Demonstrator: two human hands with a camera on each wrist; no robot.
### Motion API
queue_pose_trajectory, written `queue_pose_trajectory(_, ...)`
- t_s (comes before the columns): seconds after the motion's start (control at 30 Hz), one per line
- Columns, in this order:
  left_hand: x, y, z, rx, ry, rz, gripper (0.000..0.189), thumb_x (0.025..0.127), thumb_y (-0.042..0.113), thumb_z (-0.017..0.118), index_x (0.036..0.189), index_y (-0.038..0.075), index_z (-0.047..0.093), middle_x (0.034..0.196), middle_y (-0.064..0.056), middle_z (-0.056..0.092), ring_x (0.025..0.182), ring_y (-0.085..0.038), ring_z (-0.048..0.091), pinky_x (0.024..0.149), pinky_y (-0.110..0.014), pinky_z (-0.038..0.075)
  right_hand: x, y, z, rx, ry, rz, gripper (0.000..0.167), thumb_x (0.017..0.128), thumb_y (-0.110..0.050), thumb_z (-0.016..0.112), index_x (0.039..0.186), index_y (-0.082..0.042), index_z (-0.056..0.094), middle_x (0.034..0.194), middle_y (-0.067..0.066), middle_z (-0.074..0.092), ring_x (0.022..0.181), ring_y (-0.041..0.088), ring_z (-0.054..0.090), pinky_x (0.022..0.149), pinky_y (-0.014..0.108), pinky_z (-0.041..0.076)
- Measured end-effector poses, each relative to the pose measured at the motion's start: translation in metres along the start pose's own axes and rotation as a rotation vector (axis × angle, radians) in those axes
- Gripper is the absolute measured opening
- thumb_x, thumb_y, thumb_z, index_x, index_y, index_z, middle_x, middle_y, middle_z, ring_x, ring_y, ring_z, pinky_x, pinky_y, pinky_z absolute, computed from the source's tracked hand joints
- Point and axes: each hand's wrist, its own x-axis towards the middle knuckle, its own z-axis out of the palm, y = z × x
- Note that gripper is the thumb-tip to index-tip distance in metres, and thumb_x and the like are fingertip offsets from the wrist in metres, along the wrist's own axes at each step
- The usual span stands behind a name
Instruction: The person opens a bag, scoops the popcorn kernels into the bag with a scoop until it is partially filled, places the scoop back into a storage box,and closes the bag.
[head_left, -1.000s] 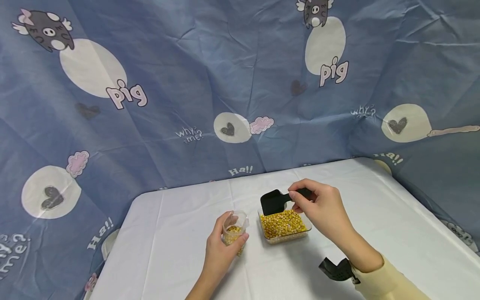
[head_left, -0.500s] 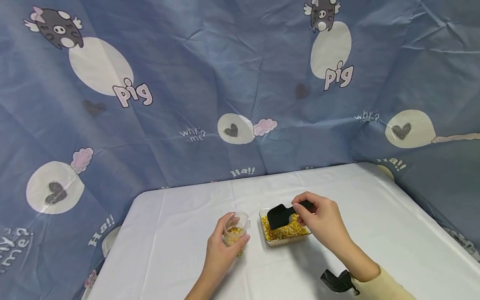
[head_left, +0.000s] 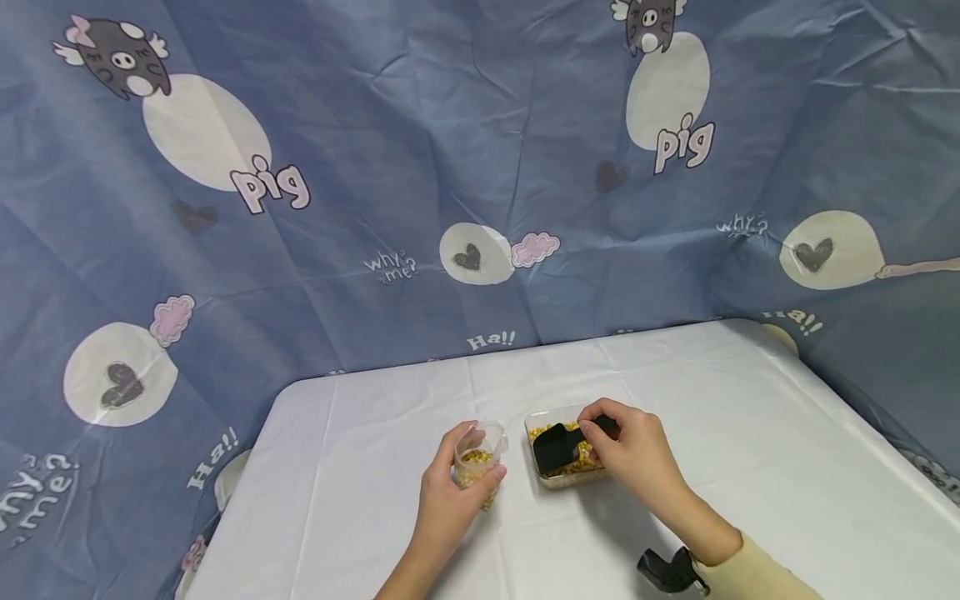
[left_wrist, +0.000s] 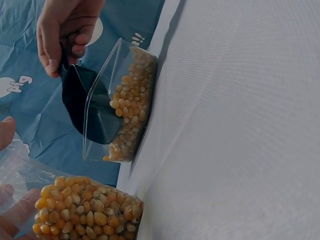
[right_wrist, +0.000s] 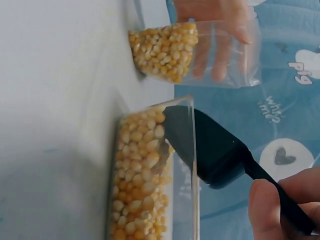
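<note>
A clear plastic bag (right_wrist: 220,75), its lower part filled with yellow corn kernels (left_wrist: 90,210), stands upright on the table, mouth up. My left hand (head_left: 448,496) holds it around the upper part, thumb on the near side. To its right is a clear rectangular box (head_left: 553,412) of corn kernels (right_wrist: 135,170). My right hand (head_left: 628,442) pinches the handle of a black scoop (head_left: 553,450) between thumb and fingers above the box. The blade slants down over the box rim, and its front edge reaches into the kernels in both wrist views.
A white cloth covers the table (head_left: 375,467). Behind it hangs a blue curtain (head_left: 337,208) printed with pigs and hearts. A black strap-like piece (head_left: 670,571) sticks out at the right wrist by the cream sleeve (head_left: 757,571).
My right hand has lowered the scoop from above the box down into the kernels. The left hand keeps its hold on the bag. The head view has shifted slightly.
</note>
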Motion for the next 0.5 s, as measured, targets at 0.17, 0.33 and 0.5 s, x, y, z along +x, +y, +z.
queue_pose_trajectory(0.17, 0.001, 0.000, 0.000, 0.003, 0.002, 0.010, 0.067, 0.082, 0.032, 0.086, 0.140, 0.028, 0.053, 0.130, 0.005, 0.065, 0.126, -0.013, 0.055, 0.111, -0.053, 0.031, 0.000, 0.004, 0.000, -0.057, 0.002, 0.030, 0.006, 0.096, -0.013, 0.069, 0.091, -0.016, 0.071, 0.057, -0.001, 0.063, 0.047, 0.012, 0.056, 0.045, 0.028, 0.042)
queue_pose_trajectory(0.33, 0.000, -0.001, 0.000, -0.001, -0.001, 0.004, 0.066, 0.081, 0.034, 0.086, 0.139, 0.035, 0.052, 0.131, 0.001, 0.065, 0.127, -0.013, 0.055, 0.111, -0.054, 0.030, -0.001, 0.009, -0.003, -0.099, 0.002, 0.042, 0.006, 0.096, -0.013, 0.069, 0.092, -0.017, 0.072, 0.058, -0.002, 0.063, 0.048, 0.011, 0.057, 0.047, 0.029, 0.043)
queue_pose_trajectory(0.5, 0.000, -0.001, 0.001, 0.012, -0.001, -0.007, 0.067, 0.081, 0.036, 0.086, 0.138, 0.039, 0.051, 0.131, 0.003, 0.065, 0.127, -0.013, 0.054, 0.111, -0.056, 0.030, 0.000, 0.015, -0.010, -0.137, 0.018, 0.042, 0.005, 0.096, -0.013, 0.069, 0.092, -0.016, 0.071, 0.056, -0.002, 0.062, 0.046, 0.011, 0.055, 0.046, 0.029, 0.042)
